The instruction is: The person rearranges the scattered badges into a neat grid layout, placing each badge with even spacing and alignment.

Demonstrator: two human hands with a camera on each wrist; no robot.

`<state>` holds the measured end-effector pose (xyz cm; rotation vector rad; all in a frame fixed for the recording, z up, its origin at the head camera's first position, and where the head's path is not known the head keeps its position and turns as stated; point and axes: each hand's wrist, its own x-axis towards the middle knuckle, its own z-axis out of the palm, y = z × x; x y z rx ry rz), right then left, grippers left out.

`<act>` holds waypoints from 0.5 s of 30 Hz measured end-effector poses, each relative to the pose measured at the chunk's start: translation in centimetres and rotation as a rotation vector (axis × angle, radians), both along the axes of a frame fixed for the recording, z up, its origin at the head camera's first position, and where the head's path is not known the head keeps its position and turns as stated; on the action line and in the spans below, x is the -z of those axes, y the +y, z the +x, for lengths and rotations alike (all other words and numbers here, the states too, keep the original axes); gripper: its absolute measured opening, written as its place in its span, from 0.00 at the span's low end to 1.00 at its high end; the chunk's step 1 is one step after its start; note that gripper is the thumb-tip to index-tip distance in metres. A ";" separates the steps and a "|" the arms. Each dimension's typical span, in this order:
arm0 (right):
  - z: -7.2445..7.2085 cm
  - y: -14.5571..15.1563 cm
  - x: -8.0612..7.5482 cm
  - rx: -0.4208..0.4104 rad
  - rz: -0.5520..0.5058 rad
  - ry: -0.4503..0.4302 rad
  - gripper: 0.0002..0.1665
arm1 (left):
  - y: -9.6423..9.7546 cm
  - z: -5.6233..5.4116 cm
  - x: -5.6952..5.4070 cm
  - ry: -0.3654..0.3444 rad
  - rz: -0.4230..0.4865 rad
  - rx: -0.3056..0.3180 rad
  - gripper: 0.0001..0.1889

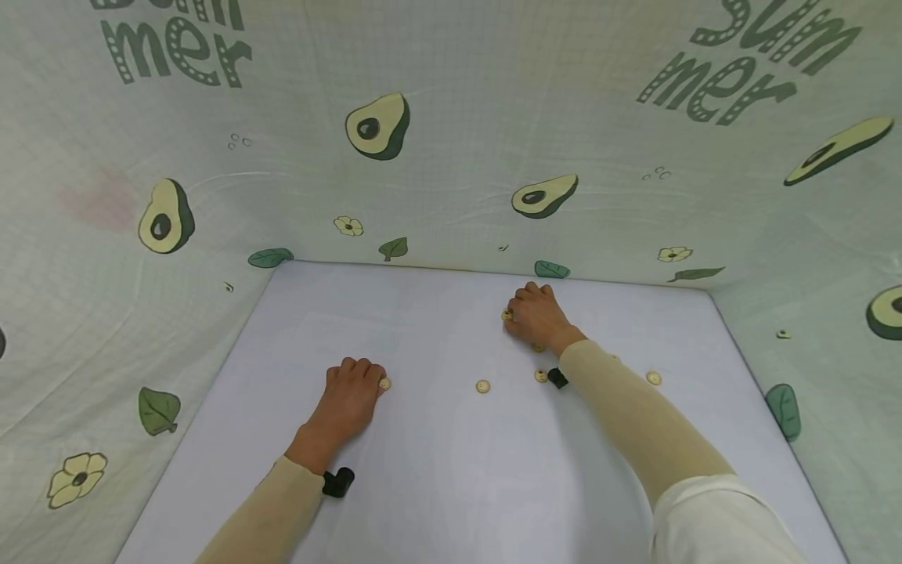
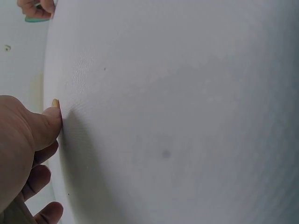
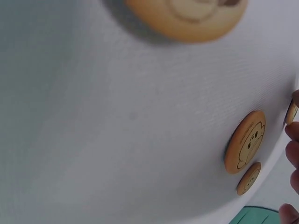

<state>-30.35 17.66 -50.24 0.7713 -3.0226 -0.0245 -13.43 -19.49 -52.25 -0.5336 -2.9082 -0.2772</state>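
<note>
My left hand (image 1: 351, 398) is at the left of the white table, pinching a small round tan disc (image 1: 384, 384) at its fingertips. In the left wrist view the edge of that disc (image 2: 55, 103) pokes out beyond the thumb. Farther back, my right hand (image 1: 537, 313) pinches another tan disc (image 1: 506, 315) close over the table. Only the fingertips and part of the held disc (image 3: 291, 112) appear at the right edge of the right wrist view. Nearby lies a disc (image 3: 245, 142) printed with a cartoon animal, with a smaller-looking disc (image 3: 249, 178) beside it.
Between the hands lies a single disc (image 1: 482, 386). Other discs sit by the right forearm: one near the wrist (image 1: 540, 375), one partly hidden (image 1: 539, 348), one farther right (image 1: 654, 378). An avocado-print cloth (image 1: 451, 157) rises behind and beside the white table (image 1: 437, 486).
</note>
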 end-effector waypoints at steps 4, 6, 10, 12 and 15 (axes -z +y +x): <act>0.6 0.2 -0.2 0.012 -0.026 0.004 0.22 | 0.1 0.0 0.1 0.000 0.000 -0.003 0.09; 0.9 0.3 -0.3 0.019 -0.032 0.005 0.23 | 0.1 0.0 0.1 -0.005 0.000 -0.003 0.09; 1.7 0.3 -0.4 0.011 -0.049 0.040 0.21 | 0.1 0.0 0.1 -0.026 0.000 -0.004 0.08; 2.2 0.2 -0.5 -0.003 -0.058 0.072 0.19 | 0.1 0.0 0.1 -0.038 -0.004 -0.010 0.08; 3.0 -0.2 -0.7 -0.013 -0.058 0.105 0.19 | 0.1 0.0 0.1 -0.053 -0.007 -0.019 0.08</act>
